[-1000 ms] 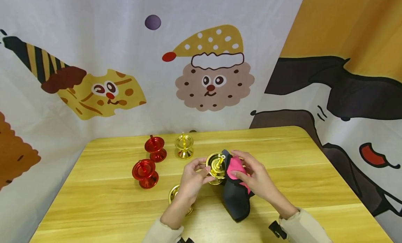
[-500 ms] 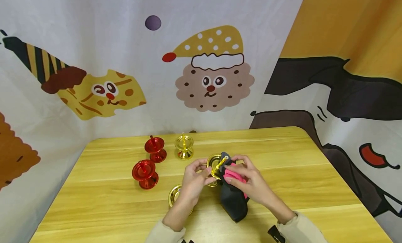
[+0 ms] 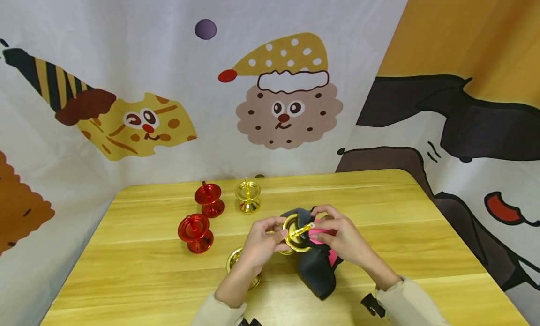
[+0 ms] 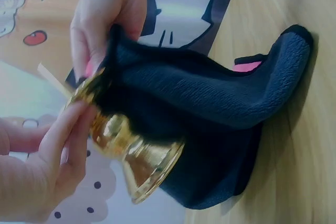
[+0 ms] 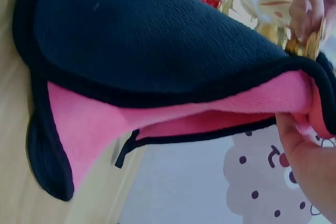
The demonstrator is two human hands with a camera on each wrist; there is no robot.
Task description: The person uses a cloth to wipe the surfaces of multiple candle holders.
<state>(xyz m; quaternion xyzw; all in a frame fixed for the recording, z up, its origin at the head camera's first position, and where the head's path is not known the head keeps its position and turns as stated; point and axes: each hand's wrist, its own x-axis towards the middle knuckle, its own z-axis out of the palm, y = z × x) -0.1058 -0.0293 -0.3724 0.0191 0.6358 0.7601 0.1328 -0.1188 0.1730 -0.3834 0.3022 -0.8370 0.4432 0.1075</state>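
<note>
My left hand [image 3: 259, 244] pinches the rim of a gold candle holder [image 4: 152, 169], which is tilted so its stem leans to the right. My right hand [image 3: 343, 237] grips a cloth [image 3: 317, 272], dark grey on one side and pink on the other, with black edging. In the left wrist view, the cloth wraps over one side of the dish and hides part of it. The cloth's loose end hangs down to the table. The right wrist view shows the thumb or a finger pressed against the pink side.
Two red candle holders [image 3: 208, 199] stand at the left of the wooden table [image 3: 126, 270]. Another gold candle holder [image 3: 248, 192] is at the back. A further gold one [image 3: 233, 260] is partly hidden by my left forearm. A printed curtain [image 3: 168, 59] hangs behind.
The held candle holder has tilted further to the right and shifted slightly right. The cloth's top edge has moved round behind its dish. The standing candle holders have stayed put.
</note>
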